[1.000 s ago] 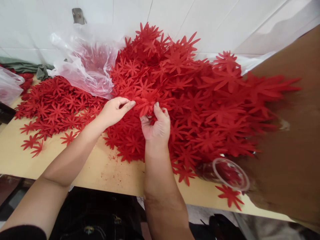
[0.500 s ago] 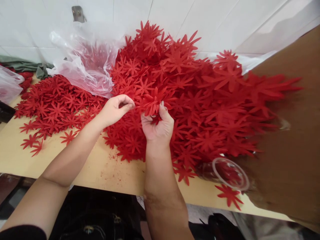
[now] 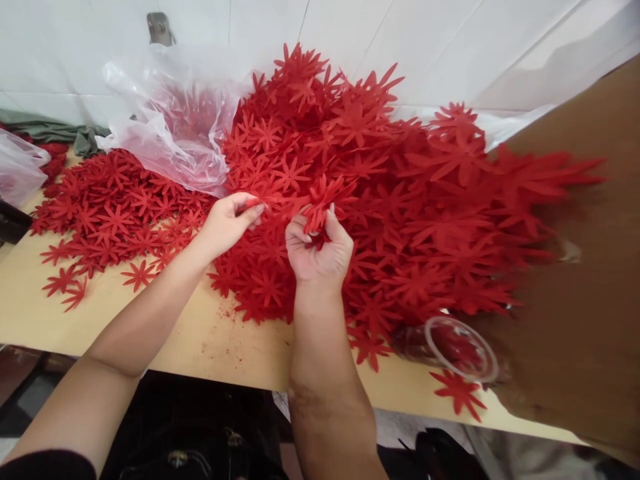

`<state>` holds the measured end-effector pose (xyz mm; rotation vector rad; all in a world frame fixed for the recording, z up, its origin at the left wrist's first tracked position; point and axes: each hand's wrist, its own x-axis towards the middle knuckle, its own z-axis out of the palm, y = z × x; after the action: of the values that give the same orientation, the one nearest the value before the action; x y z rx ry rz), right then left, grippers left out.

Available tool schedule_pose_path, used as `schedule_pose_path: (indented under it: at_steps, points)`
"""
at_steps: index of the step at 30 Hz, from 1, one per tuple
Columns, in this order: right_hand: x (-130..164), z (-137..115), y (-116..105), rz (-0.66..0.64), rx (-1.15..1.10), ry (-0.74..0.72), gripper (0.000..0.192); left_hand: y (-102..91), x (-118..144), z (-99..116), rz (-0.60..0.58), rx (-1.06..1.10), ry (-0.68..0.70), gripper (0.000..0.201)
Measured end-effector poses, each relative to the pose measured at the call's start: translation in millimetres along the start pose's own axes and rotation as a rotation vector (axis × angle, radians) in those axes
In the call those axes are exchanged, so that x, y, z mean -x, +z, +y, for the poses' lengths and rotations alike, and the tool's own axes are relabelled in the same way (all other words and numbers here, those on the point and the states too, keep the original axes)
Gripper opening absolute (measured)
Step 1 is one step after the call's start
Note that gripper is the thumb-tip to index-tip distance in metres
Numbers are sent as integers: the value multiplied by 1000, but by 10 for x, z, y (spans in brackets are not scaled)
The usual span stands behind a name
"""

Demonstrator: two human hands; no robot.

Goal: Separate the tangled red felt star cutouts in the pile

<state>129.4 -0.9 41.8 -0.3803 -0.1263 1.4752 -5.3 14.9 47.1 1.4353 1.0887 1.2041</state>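
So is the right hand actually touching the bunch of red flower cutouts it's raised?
Touching. The head view shows the right hand closed around the base of the bunch of red cutouts, its fingers wrapped over them with no gap.

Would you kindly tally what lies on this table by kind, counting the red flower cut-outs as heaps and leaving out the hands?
Heaps of red flower cut-outs: 2, the big heap both hands work at and a flatter spread
Clear plastic bags: 2, one by the wall, one at the left edge
Clear round container: 1
Brown board: 1
Total: 6
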Motion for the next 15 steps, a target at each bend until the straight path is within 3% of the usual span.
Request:
schedule_pose_path:
  at_steps: [6,8,11,15]
  points:
    - [-38,30,-45,-62,60,12,18,-166,-53,-68,22,-157,12,27]
    - [-47,52,-50,-26,70,-10,20,-192,-84,-91,125,-314,111,20]
    - [-42,83,-42,27,68,-20,21,-193,-100,-74,226,-427,220,29]
    - [-9,112,-34,20,89,-16,17,-74,-86,-21,10,-187,189,41]
